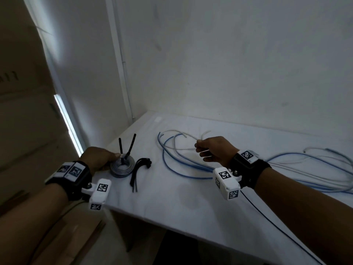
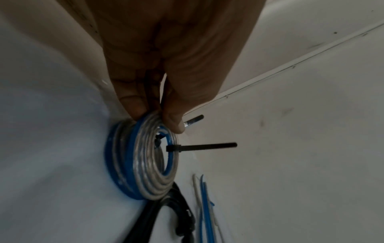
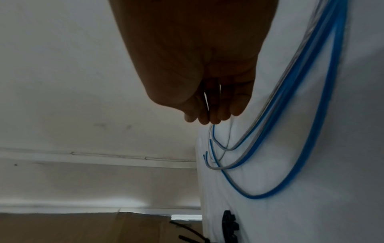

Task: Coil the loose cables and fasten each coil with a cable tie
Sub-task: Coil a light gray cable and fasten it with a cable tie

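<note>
Head view: left hand (image 1: 99,158) is gripping the tied cable coil (image 1: 122,168) at the white table's (image 1: 172,197) left edge; spare black cable ties (image 1: 138,170) are lying beside it. Right hand (image 1: 214,151) is pinching a loose grey cable (image 1: 183,149) above blue cables (image 1: 172,169).

Left wrist view: fingers (image 2: 133,102) are clasping the coil's rim, tie tails (image 2: 207,146) sticking out.

Right wrist view: fingertips (image 3: 204,118) are closing on the thin grey cable.

The near half of the tabletop (image 1: 172,203) lies bare, open room along the front edge. At the left edge a tied coil (image 1: 122,168) sits under the left hand (image 1: 99,158), its two tie tails (image 1: 126,145) standing up in the way of a pass from above. Just beside it lies a bunch of black ties (image 1: 138,170). Loose blue and grey cables (image 1: 172,150) loop across the middle and run to the right edge, where they pile up; the right hand (image 1: 215,151) hovers over them. A wall (image 1: 229,64) closes the far edge.
</note>
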